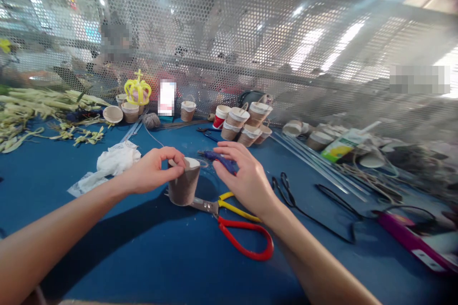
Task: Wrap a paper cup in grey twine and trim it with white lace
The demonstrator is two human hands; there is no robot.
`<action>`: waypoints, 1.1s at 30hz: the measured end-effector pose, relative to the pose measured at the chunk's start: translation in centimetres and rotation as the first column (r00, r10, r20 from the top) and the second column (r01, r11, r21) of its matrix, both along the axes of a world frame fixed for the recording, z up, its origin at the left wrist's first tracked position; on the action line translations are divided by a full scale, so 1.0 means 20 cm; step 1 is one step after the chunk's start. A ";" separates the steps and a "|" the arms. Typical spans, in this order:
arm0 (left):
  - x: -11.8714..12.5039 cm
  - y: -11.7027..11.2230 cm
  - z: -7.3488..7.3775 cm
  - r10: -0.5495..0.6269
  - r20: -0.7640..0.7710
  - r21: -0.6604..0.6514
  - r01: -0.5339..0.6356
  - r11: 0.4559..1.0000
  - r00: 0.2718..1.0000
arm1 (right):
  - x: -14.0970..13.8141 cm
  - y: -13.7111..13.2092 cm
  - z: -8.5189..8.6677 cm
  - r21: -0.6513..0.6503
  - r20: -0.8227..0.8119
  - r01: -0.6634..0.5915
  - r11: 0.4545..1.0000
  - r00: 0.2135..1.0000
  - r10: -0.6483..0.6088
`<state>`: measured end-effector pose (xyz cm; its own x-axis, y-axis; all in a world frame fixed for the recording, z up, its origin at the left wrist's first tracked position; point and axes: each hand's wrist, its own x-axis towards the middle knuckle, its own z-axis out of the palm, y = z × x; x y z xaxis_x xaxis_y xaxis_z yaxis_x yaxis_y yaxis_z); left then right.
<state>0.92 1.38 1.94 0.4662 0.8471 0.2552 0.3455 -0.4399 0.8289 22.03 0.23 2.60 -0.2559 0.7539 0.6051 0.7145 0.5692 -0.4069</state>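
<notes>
A small grey-brown cup (183, 183) with a white rim stands on the blue table, over the blades of large scissors (246, 238) with one red and one yellow handle. The thumb and bent fingers of my left hand (155, 169) pinch the cup's rim. A loop of thin cord shows at the cup's right side. My right hand (246, 174) is beside a pair of blue-handled cutters (222, 160), its fingers apart and stretched over them. I cannot tell whether it touches the cutters.
Stacked cups (238, 119) stand at the back. White crumpled plastic (118, 158) and a grey yarn ball (151, 120) lie left. Clear rods (318, 162), black-handled scissors (286, 190) and a magenta case (411, 238) are right. A perforated metal screen (222, 66) bounds the back.
</notes>
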 end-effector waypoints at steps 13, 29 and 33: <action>-0.04 -0.02 0.03 0.029 0.154 -0.265 0.013 0.964 0.988 | 0.14 -0.29 -0.09 -0.485 0.503 0.136 0.864 0.851 0.148; -0.15 -0.04 -0.01 0.038 -0.005 -0.020 -0.038 0.999 0.999 | 0.16 -0.29 -0.04 -0.465 0.430 0.046 0.884 0.885 0.180; -0.10 -0.08 0.01 -0.055 0.014 -0.028 0.056 0.998 0.998 | 0.08 -0.21 0.03 -0.264 0.236 -0.084 0.961 0.960 0.148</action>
<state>-1.17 -0.14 2.22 0.5095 0.8271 0.2375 0.3100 -0.4339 0.8459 23.62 -3.99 3.30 -0.4695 0.8281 0.3064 0.7467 0.5576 -0.3627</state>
